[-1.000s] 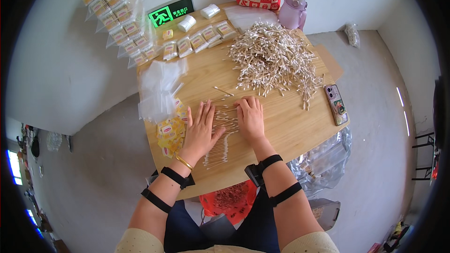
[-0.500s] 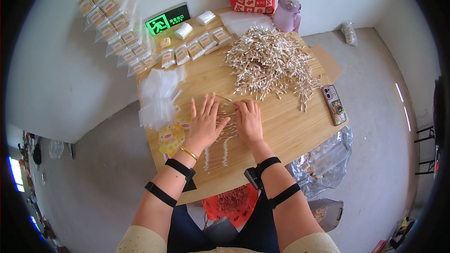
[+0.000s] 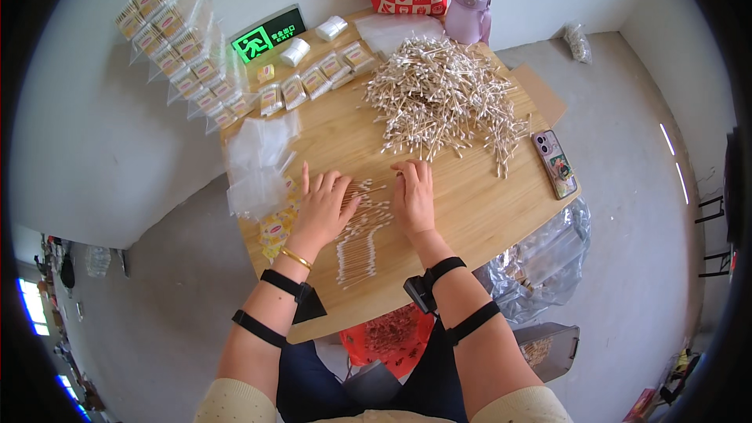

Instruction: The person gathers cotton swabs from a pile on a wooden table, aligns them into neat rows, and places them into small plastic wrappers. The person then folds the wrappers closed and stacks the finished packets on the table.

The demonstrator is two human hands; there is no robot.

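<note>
My left hand (image 3: 323, 207) lies low over the left side of a loose bunch of cotton swabs (image 3: 366, 215), fingers spread and thumb apart. Right of the bunch is my right hand (image 3: 413, 197), its fingers curled in toward the thumb; whatever they hold, if anything, is hidden. Closer to me, a neat row of cotton swabs (image 3: 358, 257) lies side by side on the wooden table (image 3: 462, 223). A large heap of cotton swabs (image 3: 439, 94) covers the far right part of the tabletop.
Clear plastic bags (image 3: 262, 160) and yellow printed cards (image 3: 276, 229) lie at the left. Filled swab packs (image 3: 313, 81) line the back, beside a tall stack of packs (image 3: 180, 43). A phone (image 3: 554, 164) rests near the right edge; a lilac bottle (image 3: 468, 14) stands behind the heap.
My left hand has drawn left, uncovering more of the loose swabs. My right hand stays near the same place, fingers still curled. The whole view has shifted slightly.
</note>
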